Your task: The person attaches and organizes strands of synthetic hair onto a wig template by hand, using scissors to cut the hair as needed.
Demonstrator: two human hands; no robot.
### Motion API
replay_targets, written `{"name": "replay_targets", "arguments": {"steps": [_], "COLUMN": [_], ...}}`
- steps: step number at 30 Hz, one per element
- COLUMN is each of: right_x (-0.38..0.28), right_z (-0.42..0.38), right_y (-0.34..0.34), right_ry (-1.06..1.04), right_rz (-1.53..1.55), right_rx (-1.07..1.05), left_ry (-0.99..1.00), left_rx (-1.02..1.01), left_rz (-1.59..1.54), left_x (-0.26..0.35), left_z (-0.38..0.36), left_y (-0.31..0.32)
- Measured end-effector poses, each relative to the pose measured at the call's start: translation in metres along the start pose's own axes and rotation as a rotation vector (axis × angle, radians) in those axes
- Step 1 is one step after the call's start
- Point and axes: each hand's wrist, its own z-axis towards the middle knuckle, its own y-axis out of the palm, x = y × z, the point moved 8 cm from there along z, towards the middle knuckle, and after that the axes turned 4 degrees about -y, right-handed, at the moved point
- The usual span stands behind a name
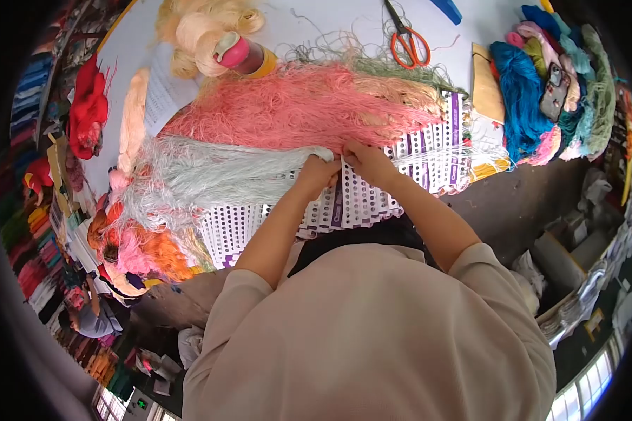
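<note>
Long pale grey-blue threads (225,172) lie across a row of white punched cards (358,200) with purple labels. My left hand (316,175) is closed on the pale threads where their bundle narrows. Close beside it on the right, my right hand (366,163) has its fingers pinched together at the cards' upper part; what they hold is too small to make out. Above both hands spreads a wide layer of pink threads (281,105). Some pale threads continue over the cards to the right of my right hand.
Orange-handled scissors (409,49) lie at the table's back. A pink-and-orange cone (246,56) stands by cream yarn (203,28). Blue skeins (516,98) and a phone (555,91) are at right, red yarn (88,105) at left. Another person (97,319) is at the lower left.
</note>
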Motion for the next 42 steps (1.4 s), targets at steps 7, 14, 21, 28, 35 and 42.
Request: {"name": "replay_targets", "arguments": {"steps": [7, 14, 21, 28, 35, 42], "right_x": [0.008, 0.008, 0.006, 0.001, 0.008, -0.021], "right_z": [-0.002, -0.001, -0.002, 0.0, 0.004, -0.006], "right_y": [-0.001, 0.001, 0.007, 0.008, 0.017, 0.016], "right_ry": [0.038, -0.008, 0.122, -0.072, 0.038, 0.055], "right_rz": [0.138, 0.104, 0.58, 0.089, 0.045, 0.023], "right_rx": [0.009, 0.073, -0.051, -0.024, -0.024, 0.116], "left_ry": [0.128, -0.045, -0.095, -0.177, 0.401, 0.354], "left_rx": [0.098, -0.306, -0.1, 0.141, 0.284, 0.398], "left_rz": [-0.136, -0.584, 0.104, 0.038, -0.641, -0.186], "left_x": [0.018, 0.015, 0.015, 0.033, 0.108, 0.112], "left_z": [-0.026, -0.041, -0.041, -0.064, -0.175, -0.216], "left_y": [-0.036, 0.008, 0.022, -0.063, -0.279, -0.187]}}
